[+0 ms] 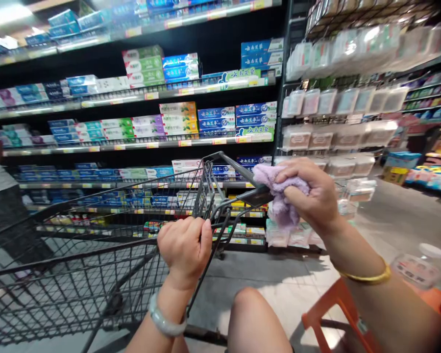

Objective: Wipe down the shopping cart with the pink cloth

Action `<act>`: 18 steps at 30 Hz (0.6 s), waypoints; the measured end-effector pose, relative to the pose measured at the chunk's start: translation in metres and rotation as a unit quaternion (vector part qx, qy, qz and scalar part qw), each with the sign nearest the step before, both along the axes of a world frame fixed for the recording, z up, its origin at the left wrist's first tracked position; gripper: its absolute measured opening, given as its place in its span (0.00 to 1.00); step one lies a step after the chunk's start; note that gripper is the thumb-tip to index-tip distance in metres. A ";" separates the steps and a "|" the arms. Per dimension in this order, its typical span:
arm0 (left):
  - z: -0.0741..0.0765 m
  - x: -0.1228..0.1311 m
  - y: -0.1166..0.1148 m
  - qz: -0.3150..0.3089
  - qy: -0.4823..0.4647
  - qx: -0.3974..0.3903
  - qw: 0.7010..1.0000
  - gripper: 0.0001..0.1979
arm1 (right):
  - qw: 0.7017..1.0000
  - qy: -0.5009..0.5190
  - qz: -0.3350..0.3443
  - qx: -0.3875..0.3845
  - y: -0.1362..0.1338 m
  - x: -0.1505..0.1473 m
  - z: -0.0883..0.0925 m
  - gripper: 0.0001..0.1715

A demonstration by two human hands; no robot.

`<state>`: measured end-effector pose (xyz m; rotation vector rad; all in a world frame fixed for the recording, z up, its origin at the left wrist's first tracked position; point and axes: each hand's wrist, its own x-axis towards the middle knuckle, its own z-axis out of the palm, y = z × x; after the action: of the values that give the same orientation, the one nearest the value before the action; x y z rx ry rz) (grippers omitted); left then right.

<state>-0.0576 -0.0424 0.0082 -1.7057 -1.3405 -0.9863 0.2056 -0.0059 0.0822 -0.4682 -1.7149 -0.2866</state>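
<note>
Left hand [184, 245] curled tightly around a wire shopping cart [115, 300] at its rim. Right hand [312, 191] clutches bunched lilac cloth [285, 215] against the cart's handle [238, 169]. Stocked shelves [169, 143] beyond.

I see shelves [132, 145] stacked with small cartons [179, 120], hanging packets [347, 100] to their right, an orange stool [329, 305] beside a clear, white-capped container [415, 269], and a pale-topped person [0, 181] at my view's left edge.

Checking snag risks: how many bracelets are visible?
2: a gold bracelet up the arm from the right hand, a pale bracelet just behind the left hand. More may be hidden.
</note>
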 end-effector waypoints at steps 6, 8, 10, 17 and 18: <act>0.001 0.000 -0.004 -0.001 0.001 -0.012 1.000 0.16 | 0.969 -0.244 -0.003 0.051 -0.012 -0.026 0.021 0.08; 0.001 -0.001 -0.004 0.001 0.003 -0.019 1.000 0.16 | 0.972 -0.222 -0.046 0.055 -0.009 -0.033 0.026 0.07; 0.001 -0.001 -0.004 0.004 0.006 -0.025 1.000 0.16 | 0.976 -0.193 -0.084 0.047 -0.008 -0.043 0.028 0.06; -0.001 -0.004 -0.003 -0.010 0.011 -0.020 1.000 0.15 | 0.932 -0.347 -0.071 0.082 -0.027 -0.085 0.019 0.09; -0.001 -0.005 -0.003 -0.013 0.010 -0.020 1.000 0.15 | 0.930 -0.348 -0.074 0.085 -0.026 -0.084 0.022 0.08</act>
<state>-0.0622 -0.0458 0.0071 -1.7632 -1.3363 -0.9597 0.1220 -0.0320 0.1042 -0.3885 -2.3191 -0.7776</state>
